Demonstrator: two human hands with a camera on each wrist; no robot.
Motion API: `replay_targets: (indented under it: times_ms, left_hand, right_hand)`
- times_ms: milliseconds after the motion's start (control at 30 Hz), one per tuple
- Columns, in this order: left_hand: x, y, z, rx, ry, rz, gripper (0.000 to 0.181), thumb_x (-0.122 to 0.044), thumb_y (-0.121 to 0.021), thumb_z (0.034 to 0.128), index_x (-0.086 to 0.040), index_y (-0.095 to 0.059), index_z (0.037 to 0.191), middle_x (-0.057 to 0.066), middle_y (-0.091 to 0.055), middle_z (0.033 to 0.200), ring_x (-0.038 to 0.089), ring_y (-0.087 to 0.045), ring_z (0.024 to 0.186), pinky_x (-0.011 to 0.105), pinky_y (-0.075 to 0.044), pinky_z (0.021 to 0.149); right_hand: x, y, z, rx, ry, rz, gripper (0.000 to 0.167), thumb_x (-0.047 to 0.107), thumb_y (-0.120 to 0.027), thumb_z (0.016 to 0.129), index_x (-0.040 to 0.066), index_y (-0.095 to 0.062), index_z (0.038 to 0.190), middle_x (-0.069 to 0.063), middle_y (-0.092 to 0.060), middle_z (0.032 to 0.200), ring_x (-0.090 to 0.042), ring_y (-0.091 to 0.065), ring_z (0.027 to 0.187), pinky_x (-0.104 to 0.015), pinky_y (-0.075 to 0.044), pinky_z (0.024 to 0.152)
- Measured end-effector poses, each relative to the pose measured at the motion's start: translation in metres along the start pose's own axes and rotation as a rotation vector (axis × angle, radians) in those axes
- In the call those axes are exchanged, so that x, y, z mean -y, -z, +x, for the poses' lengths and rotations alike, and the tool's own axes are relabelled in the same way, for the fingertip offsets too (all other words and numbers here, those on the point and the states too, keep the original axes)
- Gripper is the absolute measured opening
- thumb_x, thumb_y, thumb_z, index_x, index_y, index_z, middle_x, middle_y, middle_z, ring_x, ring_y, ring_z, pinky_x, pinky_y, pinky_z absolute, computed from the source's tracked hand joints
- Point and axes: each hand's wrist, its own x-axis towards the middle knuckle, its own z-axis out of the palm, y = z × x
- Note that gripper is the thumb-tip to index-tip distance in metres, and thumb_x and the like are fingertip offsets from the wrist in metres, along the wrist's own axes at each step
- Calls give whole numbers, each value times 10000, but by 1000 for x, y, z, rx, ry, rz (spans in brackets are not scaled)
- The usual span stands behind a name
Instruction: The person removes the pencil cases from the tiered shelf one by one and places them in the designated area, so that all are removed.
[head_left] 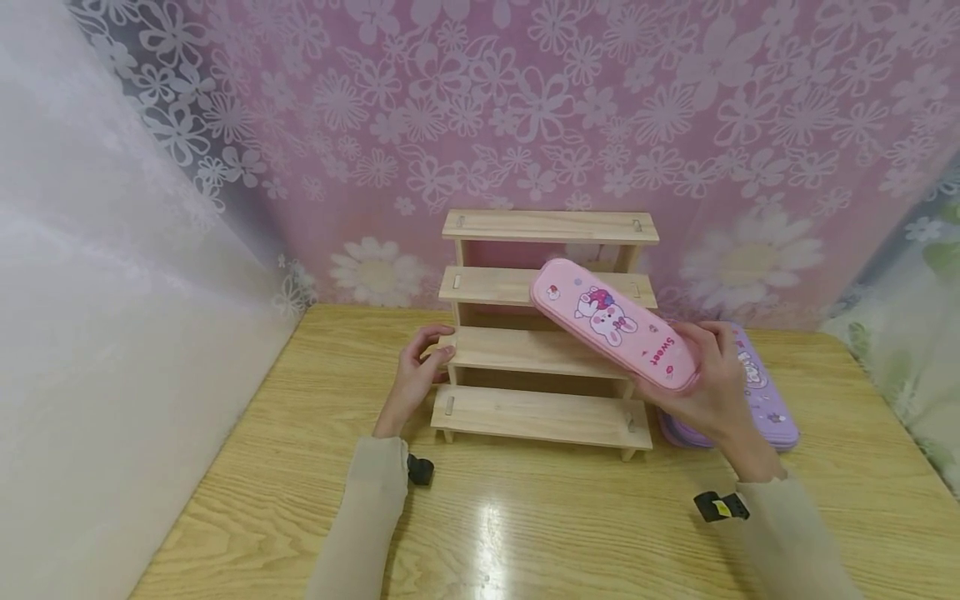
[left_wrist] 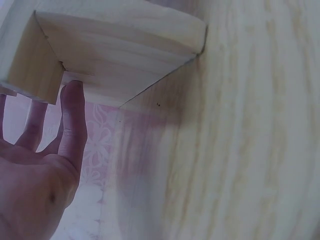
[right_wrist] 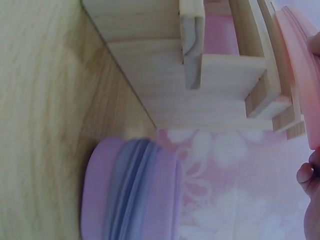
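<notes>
My right hand (head_left: 708, 383) grips one end of a pink pencil case (head_left: 607, 321), which has a bunny picture and the word "Sweet". The case is tilted in the air in front of the right side of a wooden tiered shelf (head_left: 540, 414). In the right wrist view, the pink case (right_wrist: 305, 75) shows edge-on at the right border. My left hand (head_left: 416, 371) holds the left end of the shelf's second step from the bottom. The left wrist view has the thumb of that hand (left_wrist: 35, 185) at the wooden side; its other fingers are partly hidden.
A purple pencil case (head_left: 768, 400) lies on the wood-grain table (head_left: 525, 508), right of the shelf and partly behind my right hand. Behind the shelf hangs a pink flowered curtain (head_left: 510, 108). Pale fabric (head_left: 112, 292) stands along the left side.
</notes>
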Motion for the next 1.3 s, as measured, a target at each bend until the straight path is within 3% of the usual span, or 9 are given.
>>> replay_targets:
  times_ms: [133,333,500,767,867,933,1000,1300]
  left_hand:
    - [1,0,0,-4,1,-4,311,-153,-640,999,-100,-612,1304,85,-575,1252,206,-659,975,396,-619,731]
    - [3,1,0,-14,-1,-6,316,-158,-639,998,-92,-610,1306,81,-576,1238,204,-663,962,405,-618,734]
    - [4,1,-1,-8,-7,-15,313,-152,-629,1006,-84,-606,1311,94,-564,1247,197,-664,965,419,-615,747]
    - [6,1,-1,-4,-32,-18,318,-131,-625,1003,-67,-602,1314,87,-574,1226,189,-666,940,398,-615,726]
    - [6,0,0,-5,-37,-13,321,-132,-626,1000,-63,-602,1313,78,-579,1219,184,-668,943,389,-618,721]
    - [6,0,0,-3,-39,-10,325,-136,-624,1000,-61,-600,1315,76,-578,1219,178,-668,948,389,-619,720]
    - [5,-1,0,-3,-43,-8,325,-137,-623,997,-61,-600,1313,75,-580,1220,180,-670,951,398,-620,720]
    - [4,-1,1,-3,-37,-4,302,-146,-630,999,-102,-615,1297,84,-577,1237,204,-672,970,436,-623,749]
  right_hand:
    - [-8,6,-6,-78,26,17,1002,755,-743,695,-110,-606,1182,-344,-533,1154,-114,-437,1140,-79,-306,957]
    - [-13,19,-15,-87,-5,13,1031,754,-733,711,-119,-578,1236,-365,-506,1194,33,-373,1212,-45,-320,939]
    - [-17,32,-23,-97,-40,-25,1078,795,-706,708,-128,-570,1249,-362,-478,1144,78,-350,1166,-46,-293,856]
    - [-30,48,-34,-144,-46,-81,1085,797,-689,709,-163,-568,1201,-376,-486,1131,84,-346,1182,-39,-271,882]
    - [-32,55,-39,-136,-71,-76,1100,796,-696,694,-159,-558,1223,-93,-554,1176,75,-338,1184,-45,-266,887]
    - [-33,60,-42,-132,-94,-72,1100,788,-701,687,-151,-556,1241,124,-487,1238,79,-343,1182,-38,-272,886]
    - [-35,64,-44,-138,-111,-62,1095,774,-715,675,-145,-560,1250,254,-368,1299,86,-354,1181,-36,-282,896]
    - [-37,76,-49,-227,-103,-98,1107,787,-718,682,-190,-576,1184,275,-399,1276,105,-345,1146,-70,-247,925]
